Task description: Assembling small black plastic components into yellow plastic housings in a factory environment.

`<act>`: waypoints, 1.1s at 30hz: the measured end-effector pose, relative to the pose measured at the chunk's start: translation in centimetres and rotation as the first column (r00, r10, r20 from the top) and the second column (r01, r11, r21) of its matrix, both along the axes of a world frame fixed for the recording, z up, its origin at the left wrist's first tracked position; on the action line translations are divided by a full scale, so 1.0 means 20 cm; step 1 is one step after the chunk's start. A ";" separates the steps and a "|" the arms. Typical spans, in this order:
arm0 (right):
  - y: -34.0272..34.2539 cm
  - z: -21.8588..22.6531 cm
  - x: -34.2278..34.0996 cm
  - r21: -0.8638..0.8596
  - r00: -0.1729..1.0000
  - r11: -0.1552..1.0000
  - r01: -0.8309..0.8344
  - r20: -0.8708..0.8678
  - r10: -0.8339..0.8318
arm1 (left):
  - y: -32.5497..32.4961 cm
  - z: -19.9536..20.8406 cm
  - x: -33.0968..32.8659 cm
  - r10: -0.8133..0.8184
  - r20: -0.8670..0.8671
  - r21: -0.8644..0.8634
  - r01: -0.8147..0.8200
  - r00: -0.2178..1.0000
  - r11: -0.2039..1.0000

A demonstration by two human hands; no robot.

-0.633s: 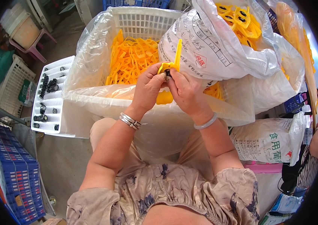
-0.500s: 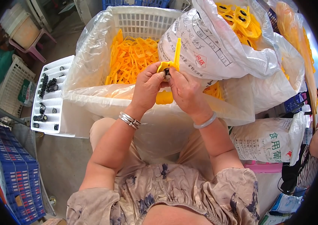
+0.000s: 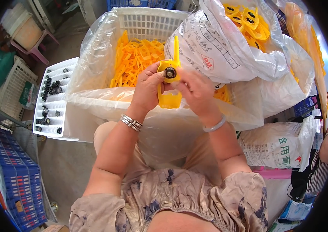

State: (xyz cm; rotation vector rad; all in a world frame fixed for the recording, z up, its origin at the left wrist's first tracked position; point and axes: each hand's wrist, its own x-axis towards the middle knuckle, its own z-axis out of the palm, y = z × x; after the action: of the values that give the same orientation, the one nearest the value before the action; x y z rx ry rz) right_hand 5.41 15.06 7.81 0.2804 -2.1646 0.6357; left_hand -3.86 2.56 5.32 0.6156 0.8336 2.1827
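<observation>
My left hand (image 3: 146, 86) pinches a yellow plastic part (image 3: 170, 101) by its left edge, above the near rim of the lined basket. The part has a long narrow arm pointing away from me and a wider frame at its near end. A round black piece (image 3: 170, 72) sits in its middle, beside my left thumb. My right hand (image 3: 197, 92) is close by on the right; its fingers are smeared by motion, so whether they touch the part cannot be made out.
Many yellow parts (image 3: 138, 58) lie in a white basket (image 3: 140, 21) lined with clear plastic. To the left, a ribbed white tray (image 3: 61, 103) holds black pieces (image 3: 45, 87). On the right, a white sack (image 3: 195, 42) holds yellow parts with black pieces in them (image 3: 251, 19). A blue crate (image 3: 15, 174) stands at lower left.
The yellow part has turned so its face and the black piece now show. My right hand has moved off the black piece to the right; my left hand keeps its hold.
</observation>
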 end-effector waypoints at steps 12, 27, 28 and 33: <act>0.01 -0.03 -0.04 0.037 1.000 0.999 -0.001 -0.025 0.002 | 0.00 0.01 0.02 0.099 -0.033 -0.099 -0.102 0.994 0.990; 0.03 -0.04 -0.03 -0.080 0.999 0.996 0.037 0.040 -0.034 | -0.03 0.04 0.02 -0.211 0.044 0.055 0.208 0.977 0.977; 0.03 -0.04 -0.03 -0.080 0.999 0.996 0.039 0.040 -0.035 | -0.03 0.04 0.02 -0.219 0.045 0.043 0.217 0.975 0.975; 0.03 -0.01 -0.02 -0.088 1.000 0.996 -0.021 0.002 0.022 | -0.02 0.02 0.02 -0.254 0.073 0.083 0.248 0.964 0.965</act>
State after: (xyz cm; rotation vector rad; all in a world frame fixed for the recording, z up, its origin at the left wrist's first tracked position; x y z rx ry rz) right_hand 5.04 15.68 7.61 0.2561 -2.1321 0.7416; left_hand -3.48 2.12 5.78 0.6261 0.5990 1.9986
